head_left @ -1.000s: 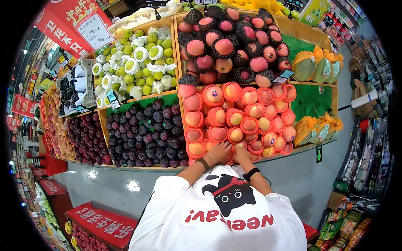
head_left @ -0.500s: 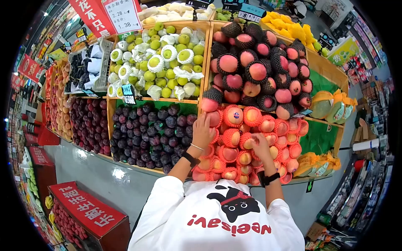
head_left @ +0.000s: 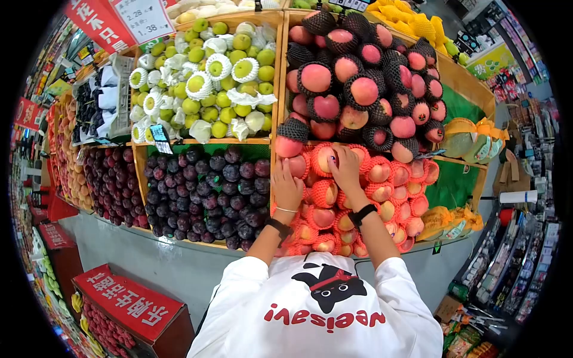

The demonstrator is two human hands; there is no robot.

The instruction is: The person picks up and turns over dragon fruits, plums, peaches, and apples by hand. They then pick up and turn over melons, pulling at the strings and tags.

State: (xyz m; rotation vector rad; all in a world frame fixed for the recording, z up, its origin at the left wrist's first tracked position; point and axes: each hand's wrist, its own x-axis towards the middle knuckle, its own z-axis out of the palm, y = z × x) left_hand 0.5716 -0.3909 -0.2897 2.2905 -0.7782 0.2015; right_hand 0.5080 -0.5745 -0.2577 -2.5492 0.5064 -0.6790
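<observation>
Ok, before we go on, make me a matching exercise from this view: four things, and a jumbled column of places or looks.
Column one:
1. left hand
2. right hand
3. dark plums
4. pears

Column two:
A. green, some wrapped in white
B. over a stickered apple
C. unwrapped, in the bin below the pears
D. at the left edge of the pink-netted apples

Pairs: 1-D, 2-B, 3-C, 4-A

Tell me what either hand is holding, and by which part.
No hold can be confirmed: the left hand and right hand lie over red-netted apples, hiding any grip beneath.
</observation>
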